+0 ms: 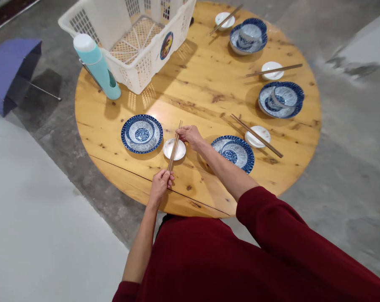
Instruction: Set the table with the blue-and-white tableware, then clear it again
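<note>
A pair of wooden chopsticks (174, 150) lies across a small white dish (179, 152) near the front of the round table. My left hand (161, 183) is closed on their near end, thumb on top. Toward the far end, my right hand (190, 136) pinches the same pair between thumb and fingers. Left of the dish sits a blue-patterned plate (125, 143) with a matching bowl (141, 132) on it. Partly behind my right forearm is another blue-rimmed plate (249, 161) holding a bowl (235, 153).
A white plastic basket (139, 71) and a turquoise bottle (98, 67) stand at the table's back left. Along the right side are more bowl-and-plate sets (281, 100) and small dishes (262, 135) with chopsticks across them. A purple umbrella (11, 71) lies open on the floor.
</note>
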The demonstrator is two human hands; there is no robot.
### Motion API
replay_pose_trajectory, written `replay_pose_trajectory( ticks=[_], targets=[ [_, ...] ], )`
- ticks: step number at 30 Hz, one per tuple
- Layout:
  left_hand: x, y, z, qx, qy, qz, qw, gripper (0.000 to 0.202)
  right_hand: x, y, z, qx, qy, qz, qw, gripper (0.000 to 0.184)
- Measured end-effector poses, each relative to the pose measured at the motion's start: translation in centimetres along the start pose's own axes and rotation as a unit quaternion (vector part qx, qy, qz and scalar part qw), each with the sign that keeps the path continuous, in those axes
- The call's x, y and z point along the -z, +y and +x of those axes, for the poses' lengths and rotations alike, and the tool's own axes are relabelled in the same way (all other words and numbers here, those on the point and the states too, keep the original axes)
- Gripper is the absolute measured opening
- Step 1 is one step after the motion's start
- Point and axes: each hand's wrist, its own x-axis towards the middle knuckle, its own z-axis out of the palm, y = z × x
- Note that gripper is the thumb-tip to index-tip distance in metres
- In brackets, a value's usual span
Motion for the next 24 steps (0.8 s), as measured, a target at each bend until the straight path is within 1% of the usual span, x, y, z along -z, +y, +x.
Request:
replay_pose_trajectory(
  ticks=[6,13,24],
  targets=[
    [0.04,-0.19,0.04,0.007,0.002,0.007,1.0,0.038,0.02,0.24,-0.2,0.008,0.001,-0.012,1.0,0.014],
    [-0.21,-0.2,0.01,0.012,0.004,0.014,1.0,0.039,0.05,0.53,-0.31,0.02,0.007,-0.038,0.999,0.019],
    [-0.35,0.46,-0.02,0.009,0.009,0.028,1.0,0.038,0.04,0.58,-0.12,0.025,0.019,-0.035,0.999,0.024]
  ],
)
